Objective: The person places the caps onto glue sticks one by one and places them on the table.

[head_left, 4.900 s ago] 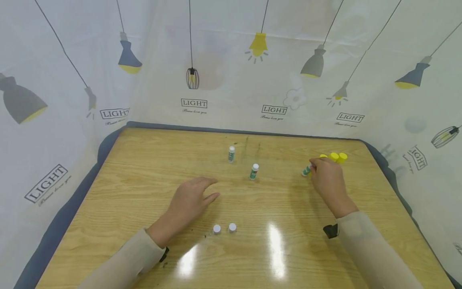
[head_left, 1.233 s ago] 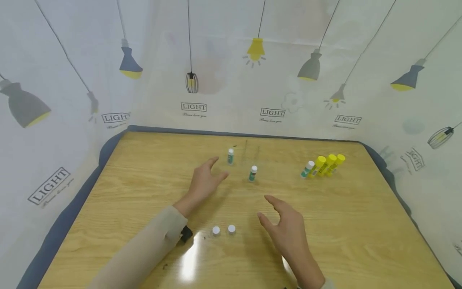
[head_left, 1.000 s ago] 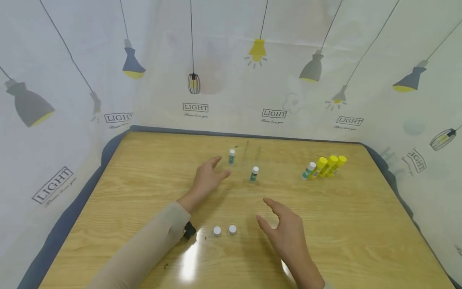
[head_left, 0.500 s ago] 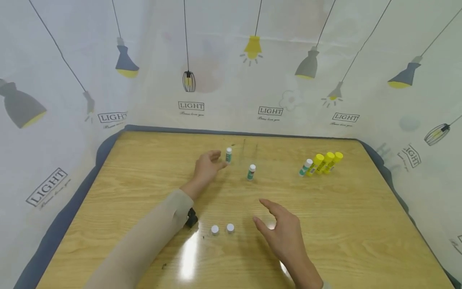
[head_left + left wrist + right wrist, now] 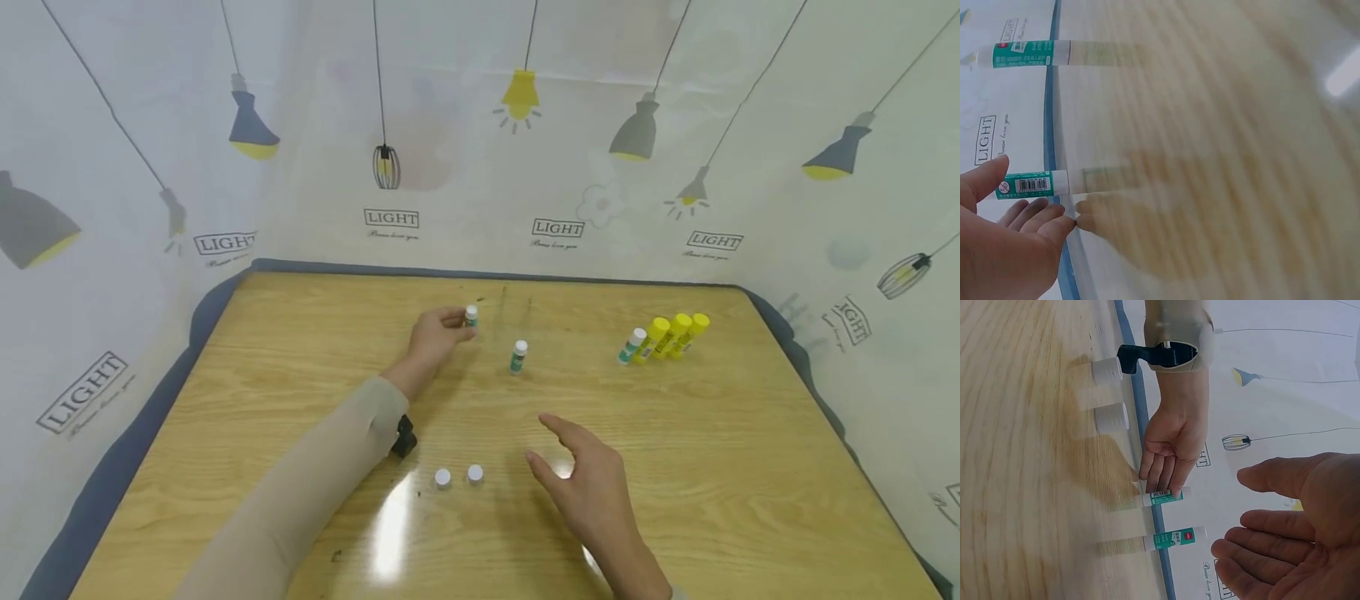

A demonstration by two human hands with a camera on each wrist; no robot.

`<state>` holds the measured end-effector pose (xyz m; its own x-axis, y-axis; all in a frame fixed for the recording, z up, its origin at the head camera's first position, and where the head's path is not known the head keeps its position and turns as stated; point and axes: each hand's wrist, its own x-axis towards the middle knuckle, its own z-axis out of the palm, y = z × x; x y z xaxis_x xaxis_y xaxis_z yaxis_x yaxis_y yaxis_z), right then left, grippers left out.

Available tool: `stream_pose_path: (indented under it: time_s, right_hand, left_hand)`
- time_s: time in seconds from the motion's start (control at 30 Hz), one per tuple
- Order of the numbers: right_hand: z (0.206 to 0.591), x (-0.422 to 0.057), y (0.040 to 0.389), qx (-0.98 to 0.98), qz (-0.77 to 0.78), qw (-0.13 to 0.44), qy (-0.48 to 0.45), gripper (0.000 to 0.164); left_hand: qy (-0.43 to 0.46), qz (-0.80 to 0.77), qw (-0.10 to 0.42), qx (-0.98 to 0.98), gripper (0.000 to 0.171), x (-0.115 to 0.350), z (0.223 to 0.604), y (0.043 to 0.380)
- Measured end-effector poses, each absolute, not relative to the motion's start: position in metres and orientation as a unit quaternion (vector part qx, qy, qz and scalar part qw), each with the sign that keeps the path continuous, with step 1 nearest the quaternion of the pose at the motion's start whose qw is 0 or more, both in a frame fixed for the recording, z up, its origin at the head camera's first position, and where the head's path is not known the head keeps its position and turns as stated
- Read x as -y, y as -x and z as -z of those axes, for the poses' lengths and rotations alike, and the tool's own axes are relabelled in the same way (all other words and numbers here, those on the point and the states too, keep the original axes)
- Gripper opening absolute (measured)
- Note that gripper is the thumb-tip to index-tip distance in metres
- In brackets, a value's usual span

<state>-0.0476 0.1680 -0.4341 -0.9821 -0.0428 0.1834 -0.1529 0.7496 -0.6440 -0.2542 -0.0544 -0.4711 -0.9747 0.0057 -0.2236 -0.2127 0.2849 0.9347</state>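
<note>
Near the back middle of the table, my left hand (image 5: 435, 337) has its thumb and fingers on either side of an upright green-and-white glue stick (image 5: 1032, 184). In the left wrist view the fingertips lie right at its label, with a gap beside the thumb. A second such glue stick (image 5: 518, 358) stands nearer and to the right. My right hand (image 5: 592, 475) hovers over the table's front half, thumb and fingers spread apart and holding nothing. Left of it, two small white caps (image 5: 476, 474) sit side by side.
At the right back stands a row: one green-and-white glue stick (image 5: 632, 346), then three yellow glue sticks (image 5: 652, 339). A white curtain (image 5: 480, 150) printed with lamps encloses the wooden table (image 5: 300, 358) at the back and sides.
My right hand has let go of the glue stick beside the yellow ones and come back toward the front middle. My left hand has moved forward to the back glue stick.
</note>
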Motion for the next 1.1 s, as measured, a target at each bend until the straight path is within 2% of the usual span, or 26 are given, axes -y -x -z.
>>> stream_pose_path:
  time_s: [0.17,0.5,1.1]
  right_hand:
    - [0.4349,-0.1693,0.0463,0.932,-0.348,0.083,-0.054,0.048]
    - [0.4332,-0.1707,0.046,0.929,-0.359,0.073,-0.058,0.046]
    - [0.4389,-0.171,0.0458,0.933,-0.348,0.073,-0.059,0.041]
  left_hand:
    - [0.075,-0.581,0.091,-0.805,0.053,0.0516,0.4699,0.2567]
    - [0.078,-0.587,0.085,-0.801,0.041,0.0496,0.4698,0.2595]
    - [0.082,-0.572,0.062,-0.814,0.036,0.0466,0.4738,0.2624]
